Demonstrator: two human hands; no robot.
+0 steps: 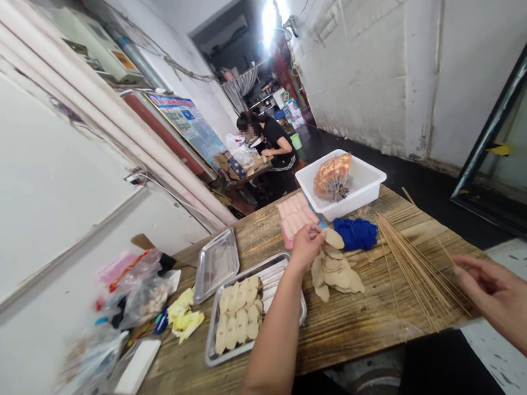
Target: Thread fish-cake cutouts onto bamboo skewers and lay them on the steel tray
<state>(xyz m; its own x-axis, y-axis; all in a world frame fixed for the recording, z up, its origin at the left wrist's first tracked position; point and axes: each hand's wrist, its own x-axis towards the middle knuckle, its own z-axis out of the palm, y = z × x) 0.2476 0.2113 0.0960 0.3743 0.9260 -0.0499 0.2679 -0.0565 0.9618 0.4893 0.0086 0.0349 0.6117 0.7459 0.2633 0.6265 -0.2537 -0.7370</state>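
Note:
My left hand [307, 244] reaches across the wooden table [348, 325] and pinches a round tan slice [333, 238] at the top of a loose pile of slices [337, 275]. My right hand [487, 281] hovers at the near end of a fan of bamboo skewers [407, 258], its fingers curled and pinched together; whether a skewer is between them is not clear. A metal tray [270, 270] just left of my forearm holds rows of the same tan slices [239, 313].
A white tub [364, 182] with finished skewered food [333, 176] stands at the far edge, beside a blue cloth [355, 232] and pink sliced meat [295, 216]. An empty metal tray [216, 263], plastic bags [140, 288] and yellow gloves [184, 315] lie left. A seated person [275, 144] works at a far table.

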